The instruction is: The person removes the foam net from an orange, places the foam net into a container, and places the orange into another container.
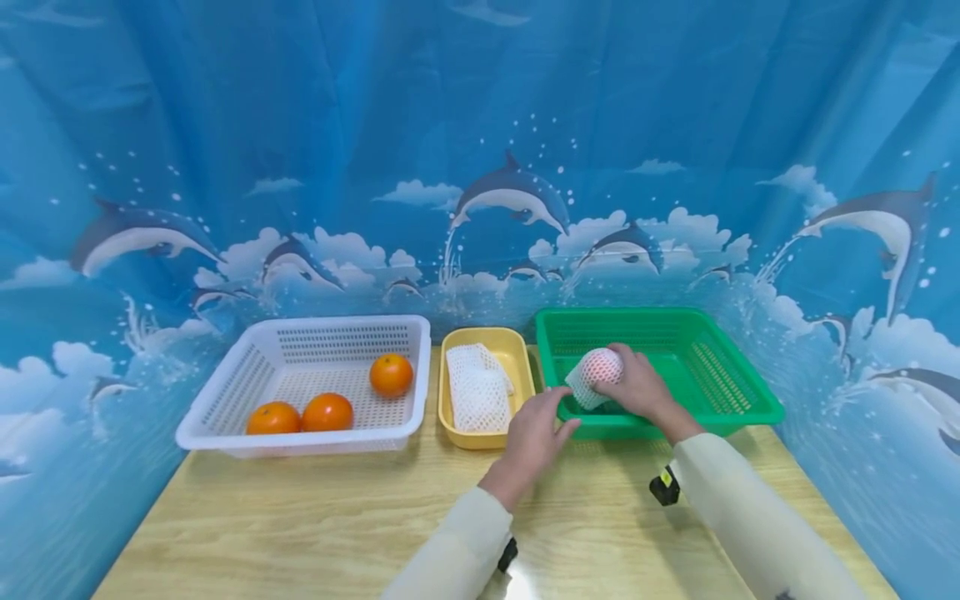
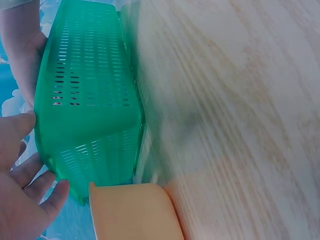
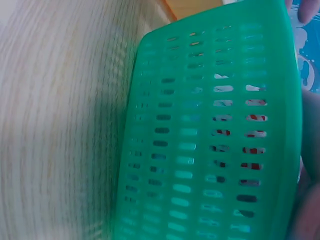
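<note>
My right hand (image 1: 639,385) grips a round reddish fruit (image 1: 604,367) inside the front left part of the green basket (image 1: 738,417). A white foam net (image 1: 583,388) covers the fruit, and its loose end hangs toward the left. In the right wrist view, red and white show through the slots of the green basket wall (image 3: 200,150), which hides most of that hand. My left hand (image 1: 531,442), its fingers loosely spread, is at the basket's front left corner. In the left wrist view, the left hand (image 2: 25,185) is beside the rim and holds nothing.
A yellow tray (image 1: 453,437) with white foam nets (image 1: 478,392) stands between the baskets. At left, a white basket (image 1: 300,443) holds three oranges (image 1: 391,375). All stand on a wooden table (image 1: 315,517) before a blue dolphin-print curtain (image 1: 375,125).
</note>
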A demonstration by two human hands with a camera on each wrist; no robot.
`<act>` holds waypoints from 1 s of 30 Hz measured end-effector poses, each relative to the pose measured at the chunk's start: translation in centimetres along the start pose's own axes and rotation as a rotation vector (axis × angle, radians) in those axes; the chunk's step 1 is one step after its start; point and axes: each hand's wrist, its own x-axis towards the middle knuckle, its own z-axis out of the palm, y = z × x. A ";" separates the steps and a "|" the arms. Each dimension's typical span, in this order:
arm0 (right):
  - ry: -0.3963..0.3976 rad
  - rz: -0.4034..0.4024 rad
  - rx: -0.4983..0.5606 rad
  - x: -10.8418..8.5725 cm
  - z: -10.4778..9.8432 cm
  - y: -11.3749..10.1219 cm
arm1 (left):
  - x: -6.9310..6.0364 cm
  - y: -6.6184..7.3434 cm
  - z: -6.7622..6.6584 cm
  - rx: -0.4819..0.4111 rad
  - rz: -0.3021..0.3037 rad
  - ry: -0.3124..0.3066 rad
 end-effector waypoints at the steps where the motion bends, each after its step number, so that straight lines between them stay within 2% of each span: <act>1: 0.008 -0.002 0.005 0.0 0.0 0.0 | 0.1 0.0 0.0 -0.020 -0.006 -0.004; 4: 0.040 0.000 0.020 -0.1 0.0 -0.2 | 0.3 -0.2 -0.1 -0.098 -0.035 -0.003; 9: 0.085 -0.025 0.060 -0.2 0.0 -1.1 | 0.6 -0.7 -0.5 -0.206 -0.078 0.063; 14: 0.120 -0.051 0.107 -0.2 -0.2 -2.3 | 1.1 -1.1 -1.0 -0.268 -0.066 0.138; 17: 0.138 -0.064 0.131 -0.3 -0.3 -2.9 | 1.5 -1.1 -1.5 -0.327 -0.059 0.161; 21: 0.161 -0.097 0.160 -0.5 -0.4 -3.7 | 1.9 -1.3 -1.9 -0.372 -0.072 0.158; 25: 0.171 -0.171 0.209 -0.9 -0.2 -4.7 | 2.1 -1.6 -2.4 -0.393 -0.077 0.148; 30: 0.159 -0.256 0.243 -1.4 0.3 -5.8 | 2.3 -2.2 -3.3 -0.491 -0.111 0.116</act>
